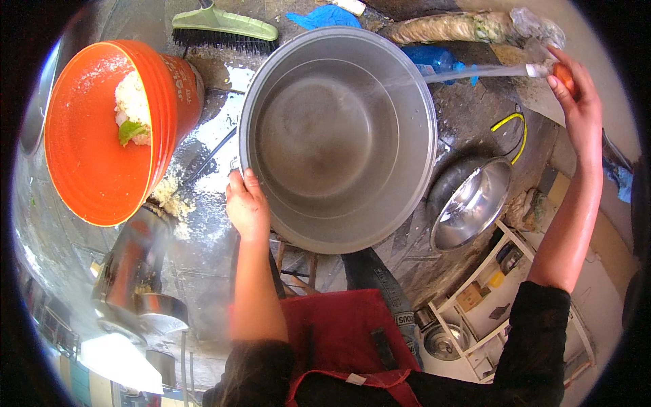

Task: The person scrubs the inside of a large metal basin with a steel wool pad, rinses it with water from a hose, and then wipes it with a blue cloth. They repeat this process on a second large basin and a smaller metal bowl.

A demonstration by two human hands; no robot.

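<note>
A large grey plastic basin (315, 137) fills the middle of the view, its open top facing me. My left hand (248, 206) grips its rim at the lower left. Off to the upper right, my right hand (577, 94) is around an orange tap handle or nozzle (563, 79); which of these it is, I cannot tell. From the pale spout (536, 70) beside those fingers, a stream of water (473, 74) runs leftward into the basin. A thin layer of cloudy water seems to cover the basin's bottom.
An orange bucket (96, 168) with white food scraps and a green leaf lies at left. A green broom (229, 25) is above. A blue plastic bottle (437, 61) and a steel bowl (473, 203) are right of the basin. Metal pots (129, 269) stand lower left; white shelving (488, 300) is lower right.
</note>
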